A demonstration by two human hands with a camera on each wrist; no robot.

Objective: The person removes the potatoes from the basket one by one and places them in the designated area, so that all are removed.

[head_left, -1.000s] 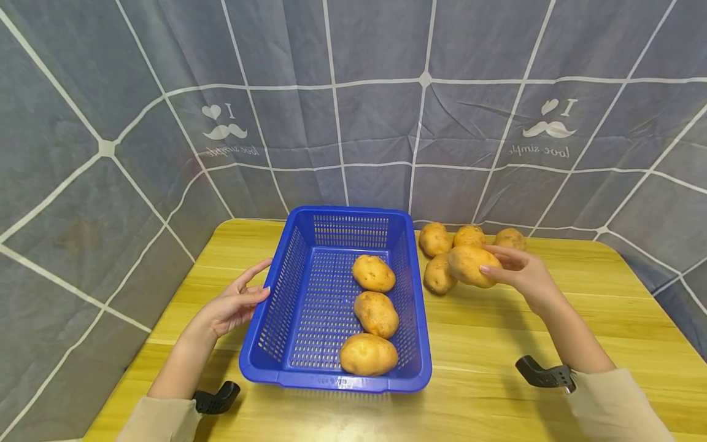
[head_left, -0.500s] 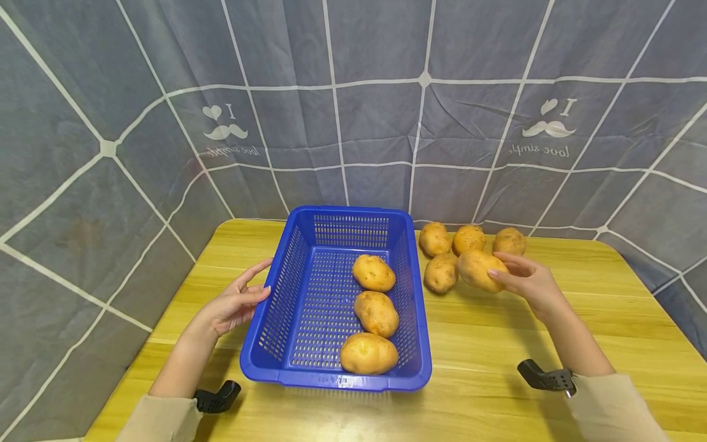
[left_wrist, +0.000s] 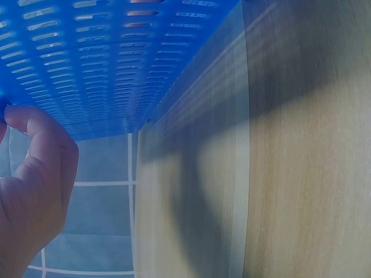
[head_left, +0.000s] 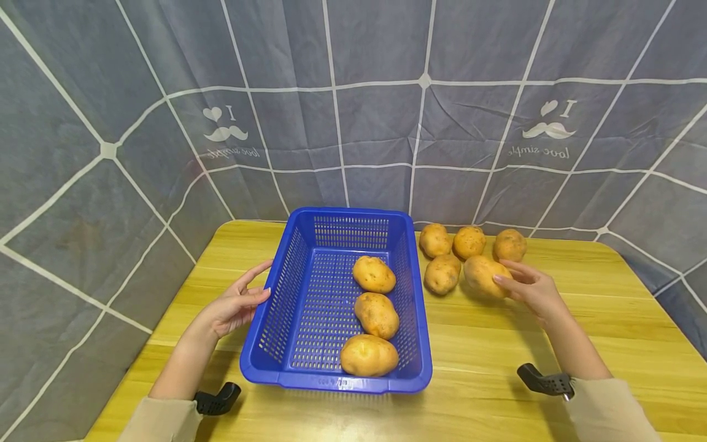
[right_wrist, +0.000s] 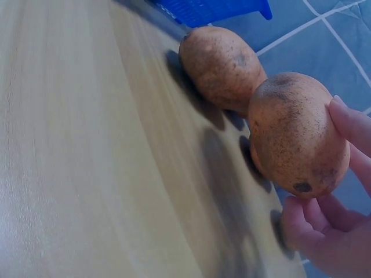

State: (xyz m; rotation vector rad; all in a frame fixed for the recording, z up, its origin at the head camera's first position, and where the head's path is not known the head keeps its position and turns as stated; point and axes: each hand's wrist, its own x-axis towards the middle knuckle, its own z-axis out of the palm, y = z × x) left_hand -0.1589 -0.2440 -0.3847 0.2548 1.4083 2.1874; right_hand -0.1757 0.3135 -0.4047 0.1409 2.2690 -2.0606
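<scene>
A blue plastic basket (head_left: 342, 383) with slotted walls stands mid-table in the head view. Inside along its right side lie three potatoes, the nearest potato (head_left: 369, 355) closest to the front wall. My left hand (head_left: 234, 307) holds the basket's left rim by thumb and fingertips; in the left wrist view the slotted wall (left_wrist: 110, 52) rises beside it. My right hand (head_left: 533, 291) grips a potato (head_left: 486, 276) between thumb and fingers, right of the basket. From the right wrist, that potato (right_wrist: 298, 136) overlaps another potato (right_wrist: 217, 66), with its shadow on the table.
Behind and left of the held potato sit several loose potatoes: a front one (head_left: 442, 274), and a back row with a left potato (head_left: 435, 240), a middle potato (head_left: 469, 242) and a right potato (head_left: 510, 245). A grey curtain (head_left: 381, 123) borders the wooden table (head_left: 469, 393).
My right hand, with the potato in it, has moved a little right and toward me, away from the neighbouring front potato. My left hand and the basket have kept their places.
</scene>
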